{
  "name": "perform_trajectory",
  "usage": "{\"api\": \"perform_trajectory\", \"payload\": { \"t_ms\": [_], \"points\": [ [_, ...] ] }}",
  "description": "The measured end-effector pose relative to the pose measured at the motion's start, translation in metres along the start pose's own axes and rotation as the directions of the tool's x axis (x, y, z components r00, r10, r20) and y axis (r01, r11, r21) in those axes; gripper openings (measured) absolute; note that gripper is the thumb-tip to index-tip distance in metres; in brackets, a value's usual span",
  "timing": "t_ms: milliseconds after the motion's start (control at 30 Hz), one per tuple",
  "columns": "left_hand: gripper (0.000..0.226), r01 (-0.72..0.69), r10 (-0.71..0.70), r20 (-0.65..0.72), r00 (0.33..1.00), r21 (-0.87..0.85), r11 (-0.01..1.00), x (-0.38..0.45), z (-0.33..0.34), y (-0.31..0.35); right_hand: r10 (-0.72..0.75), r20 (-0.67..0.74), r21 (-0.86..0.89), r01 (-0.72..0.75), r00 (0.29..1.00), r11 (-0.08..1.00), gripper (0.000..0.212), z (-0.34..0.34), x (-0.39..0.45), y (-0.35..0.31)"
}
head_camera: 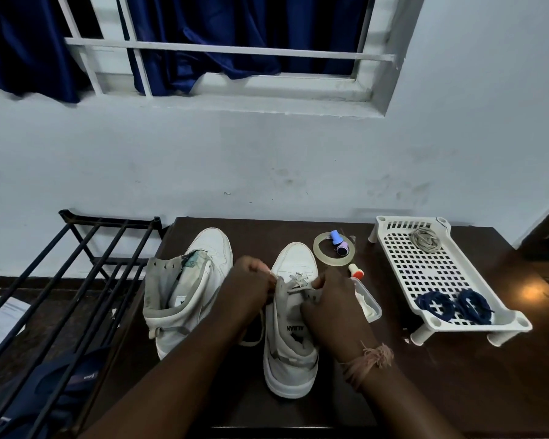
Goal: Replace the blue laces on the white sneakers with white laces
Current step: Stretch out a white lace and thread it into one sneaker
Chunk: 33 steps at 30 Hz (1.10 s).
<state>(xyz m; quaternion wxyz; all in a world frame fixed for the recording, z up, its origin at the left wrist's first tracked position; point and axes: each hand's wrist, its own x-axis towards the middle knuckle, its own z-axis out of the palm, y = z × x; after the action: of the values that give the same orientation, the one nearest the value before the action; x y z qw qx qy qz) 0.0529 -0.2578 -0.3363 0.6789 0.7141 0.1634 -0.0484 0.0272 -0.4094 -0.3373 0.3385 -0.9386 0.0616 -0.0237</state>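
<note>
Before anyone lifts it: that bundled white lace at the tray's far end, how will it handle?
The white lace bundle looks thin and loosely coiled, so probably floppy and light; it may uncoil when lifted. It lies on the perforated tray, so an end could snag in a hole.

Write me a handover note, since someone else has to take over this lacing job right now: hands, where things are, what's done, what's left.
Left hand pinches the white lace at the right sneaker; right hand grips the lace on its other side.
Done: both blue laces are off, coiled in the near end of the white tray. The right sneaker has its lowest eyelets laced in white.
Left: finish lacing the right sneaker; the left sneaker stands unlaced, eyelets empty. A spare white lace lies coiled at the tray's far end.
</note>
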Motion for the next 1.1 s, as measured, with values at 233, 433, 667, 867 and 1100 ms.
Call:
{"api": "perform_trajectory", "payload": {
  "t_ms": [233,433,667,867,1100],
  "points": [
    [0.025,-0.017,0.009,-0.038,0.999,-0.227,0.974,0.005,-0.035,0.031,0.088,-0.033,0.109,-0.084,0.996,0.990,0.032,0.007,0.005,-0.004],
    [0.044,0.016,-0.169,0.207,0.964,0.587,0.810,-0.003,-0.038,0.023,0.104,-0.005,0.124,-0.103,0.995,0.987,0.034,0.004,0.008,-0.002],
    [0.040,0.086,0.025,0.184,0.983,-0.572,0.816,0.008,-0.041,0.040,0.099,0.014,0.106,-0.100,0.995,0.989,0.029,0.004,0.008,-0.002],
    [0.041,0.117,-0.146,0.176,0.974,0.164,0.979,0.003,-0.036,0.017,0.096,0.022,0.093,-0.098,0.995,0.991,0.028,0.004,0.008,-0.001],
    [0.037,0.001,-0.065,0.234,0.970,0.263,0.965,0.001,-0.025,0.017,0.089,-0.012,0.089,-0.088,0.996,0.992,0.025,0.007,0.011,0.000]
  ]
}}
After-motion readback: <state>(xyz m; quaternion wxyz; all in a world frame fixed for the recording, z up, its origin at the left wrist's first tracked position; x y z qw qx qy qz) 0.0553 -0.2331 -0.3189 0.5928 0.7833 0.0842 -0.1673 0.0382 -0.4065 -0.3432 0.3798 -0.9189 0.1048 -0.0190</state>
